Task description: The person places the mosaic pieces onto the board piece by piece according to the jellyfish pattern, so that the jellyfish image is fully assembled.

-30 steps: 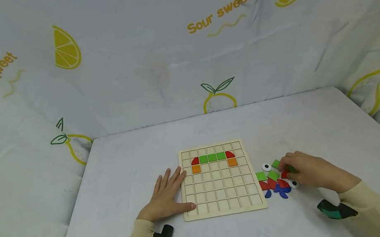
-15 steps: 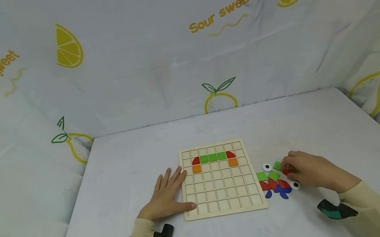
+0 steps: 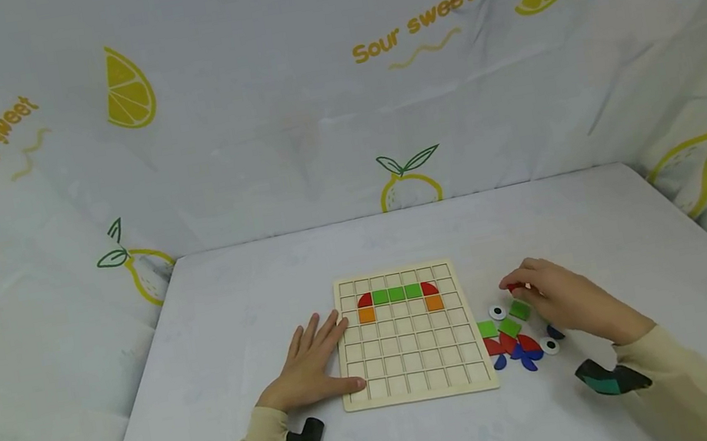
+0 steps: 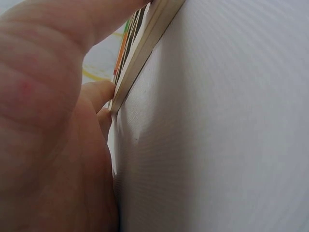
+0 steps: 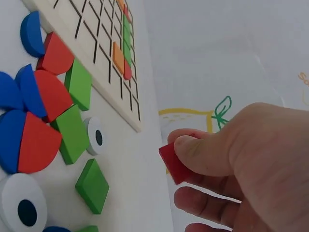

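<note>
Spread flat, my left hand (image 3: pixel 311 368) touches the left edge of a wooden grid board (image 3: pixel 412 363); in the left wrist view its thumb and fingers lie along that edge. Between thumb and fingers my right hand (image 3: pixel 566 298) pinches a red piece (image 5: pixel 176 163), raised above the loose pieces right of the board. Part of the red piece is hidden by the thumb. On the board, green squares (image 3: pixel 397 293) form a row with a red quarter-round (image 3: pixel 364 300) at the left end and another at the right. An orange square (image 3: pixel 366 315) sits below each end.
Beside the board's right edge lie green squares (image 5: pixel 91 186), red quarter-rounds (image 5: pixel 41 145), blue pieces (image 5: pixel 33 34) and white discs with black dots (image 5: pixel 24 205). A lemon-print cloth (image 3: pixel 287 161) hangs behind the white table (image 3: pixel 253 292).
My right hand has lifted away from the loose pieces and moved up and slightly left with the red piece, uncovering a dark blue piece. The left hand has stayed in place.
</note>
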### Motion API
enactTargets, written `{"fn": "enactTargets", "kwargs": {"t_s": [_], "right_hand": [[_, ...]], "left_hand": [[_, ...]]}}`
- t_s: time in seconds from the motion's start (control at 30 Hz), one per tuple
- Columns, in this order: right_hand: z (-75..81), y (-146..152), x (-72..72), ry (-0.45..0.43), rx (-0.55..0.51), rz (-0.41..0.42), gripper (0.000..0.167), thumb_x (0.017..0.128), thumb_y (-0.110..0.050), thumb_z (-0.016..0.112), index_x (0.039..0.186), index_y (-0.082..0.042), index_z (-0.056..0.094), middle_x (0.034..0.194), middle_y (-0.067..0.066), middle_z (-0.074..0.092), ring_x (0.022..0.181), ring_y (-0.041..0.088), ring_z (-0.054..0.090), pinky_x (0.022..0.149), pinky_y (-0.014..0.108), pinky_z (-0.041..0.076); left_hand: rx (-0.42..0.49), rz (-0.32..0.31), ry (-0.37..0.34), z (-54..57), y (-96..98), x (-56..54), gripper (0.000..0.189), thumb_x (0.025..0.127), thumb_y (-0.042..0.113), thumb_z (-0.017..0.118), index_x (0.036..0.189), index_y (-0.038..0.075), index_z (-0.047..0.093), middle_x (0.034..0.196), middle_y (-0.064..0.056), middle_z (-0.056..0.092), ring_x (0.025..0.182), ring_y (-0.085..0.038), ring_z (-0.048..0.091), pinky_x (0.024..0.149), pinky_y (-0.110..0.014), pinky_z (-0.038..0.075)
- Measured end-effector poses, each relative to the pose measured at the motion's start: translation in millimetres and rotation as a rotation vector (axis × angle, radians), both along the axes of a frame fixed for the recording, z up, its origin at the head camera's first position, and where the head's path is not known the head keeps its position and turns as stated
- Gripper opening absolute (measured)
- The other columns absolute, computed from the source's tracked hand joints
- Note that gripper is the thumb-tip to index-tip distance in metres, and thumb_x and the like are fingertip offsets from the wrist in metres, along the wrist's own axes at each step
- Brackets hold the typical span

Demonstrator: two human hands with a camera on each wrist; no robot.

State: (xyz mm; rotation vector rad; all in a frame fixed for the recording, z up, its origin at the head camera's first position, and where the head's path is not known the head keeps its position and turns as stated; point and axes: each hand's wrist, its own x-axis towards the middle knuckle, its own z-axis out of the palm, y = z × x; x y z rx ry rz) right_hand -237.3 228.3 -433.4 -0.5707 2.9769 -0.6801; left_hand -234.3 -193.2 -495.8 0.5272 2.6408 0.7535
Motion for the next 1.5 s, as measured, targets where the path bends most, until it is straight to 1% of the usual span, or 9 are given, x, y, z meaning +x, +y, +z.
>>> {"fn": "enactTargets", "kwargs": {"t_s": [0.1, 0.2, 0.27, 0.43, 0.6, 0.8, 1.03, 1.3, 1.5], "right_hand": [[5.2, -7, -2.6, -0.015, -0.032, -0.008, 0.019, 0.094, -0.007, 0.07, 0.112, -0.007, 0.073, 0.099, -0.001, 0.068, 0.089, 0.015, 0.056, 0.067, 0.02, 0.052], [9.6, -14, -5.4, -0.042, -0.076, -0.009, 0.019, 0.094, -0.008, 0.069, 0.113, -0.007, 0.073, 0.101, 0.0, 0.072, 0.09, 0.017, 0.057, 0.067, 0.021, 0.051], [12.0, -20, -7.5, -0.033, -0.095, 0.008, 0.018, 0.094, -0.008, 0.069, 0.111, -0.009, 0.074, 0.102, -0.001, 0.072, 0.091, 0.016, 0.058, 0.069, 0.021, 0.051], [15.8, -34, -14.1, 0.034, -0.135, 0.051, 0.017, 0.093, -0.006, 0.071, 0.108, -0.012, 0.076, 0.099, -0.002, 0.069, 0.091, 0.015, 0.055, 0.071, 0.022, 0.051], [17.1, -49, -21.5, 0.0, -0.174, 0.069, 0.016, 0.093, -0.009, 0.072, 0.109, -0.009, 0.074, 0.098, -0.003, 0.072, 0.088, 0.015, 0.053, 0.067, 0.021, 0.048], [10.1, -60, -28.0, -0.072, -0.195, 0.081, 0.007, 0.095, -0.01, 0.07, 0.102, -0.011, 0.071, 0.097, -0.005, 0.073, 0.089, 0.016, 0.052, 0.067, 0.022, 0.047], [-3.3, -66, -34.7, -0.13, -0.186, 0.088, 0.006, 0.096, -0.013, 0.069, 0.102, -0.013, 0.072, 0.092, -0.005, 0.07, 0.085, 0.016, 0.052, 0.065, 0.022, 0.046], [-11.4, -70, -35.6, -0.163, -0.19, 0.092, 0.006, 0.096, -0.015, 0.069, 0.102, -0.013, 0.072, 0.09, -0.003, 0.067, 0.082, 0.015, 0.052, 0.064, 0.021, 0.046], [-17.2, -72, -34.6, -0.229, -0.188, 0.068, 0.009, 0.097, -0.015, 0.067, 0.104, -0.013, 0.072, 0.089, -0.001, 0.065, 0.081, 0.016, 0.053, 0.065, 0.022, 0.047]], "left_hand": [[0.0, -0.004, 0.003, 1.7, 0.1, -0.2, 0.106, 0.08, 0.063, 0.074, 0.163, 0.024, 0.022, 0.173, 0.004, 0.007, 0.161, -0.027, -0.009, 0.129, -0.054, -0.009], [-0.01, -0.004, 0.001, 1.0, -0.3, -0.3, 0.106, 0.08, 0.064, 0.073, 0.164, 0.025, 0.021, 0.173, 0.005, 0.006, 0.161, -0.026, -0.01, 0.129, -0.054, -0.01], [-0.017, -0.001, -0.001, -0.3, -0.7, -0.6, 0.106, 0.08, 0.065, 0.073, 0.164, 0.026, 0.02, 0.173, 0.007, 0.005, 0.16, -0.024, -0.011, 0.129, -0.052, -0.01], [-0.022, 0.0, -0.008, -1.3, -1.0, -0.7, 0.106, 0.08, 0.066, 0.072, 0.164, 0.028, 0.019, 0.172, 0.01, 0.003, 0.16, -0.021, -0.012, 0.129, -0.051, -0.012], [-0.023, -0.005, -0.006, -1.8, -0.4, -1.0, 0.107, 0.08, 0.066, 0.073, 0.164, 0.027, 0.018, 0.173, 0.009, 0.003, 0.16, -0.022, -0.012, 0.129, -0.051, -0.011], [-0.027, -0.003, -0.007, -1.2, 0.2, -0.9, 0.107, 0.08, 0.066, 0.072, 0.164, 0.028, 0.017, 0.172, 0.01, 0.002, 0.16, -0.021, -0.013, 0.129, -0.05, -0.012], [0.004, -0.006, 0.002, 0.2, -0.4, -0.4, 0.105, 0.081, 0.063, 0.073, 0.164, 0.025, 0.02, 0.173, 0.006, 0.005, 0.16, -0.025, -0.011, 0.128, -0.053, -0.012], [0.007, -0.009, 0.005, -1.0, -1.4, -0.4, 0.106, 0.081, 0.064, 0.073, 0.164, 0.026, 0.02, 0.173, 0.006, 0.005, 0.16, -0.025, -0.011, 0.128, -0.053, -0.011], [0.008, -0.009, 0.017, -3.0, -1.7, -0.1, 0.107, 0.08, 0.065, 0.073, 0.164, 0.025, 0.02, 0.173, 0.004, 0.006, 0.161, -0.025, -0.01, 0.128, -0.053, -0.01]]}}
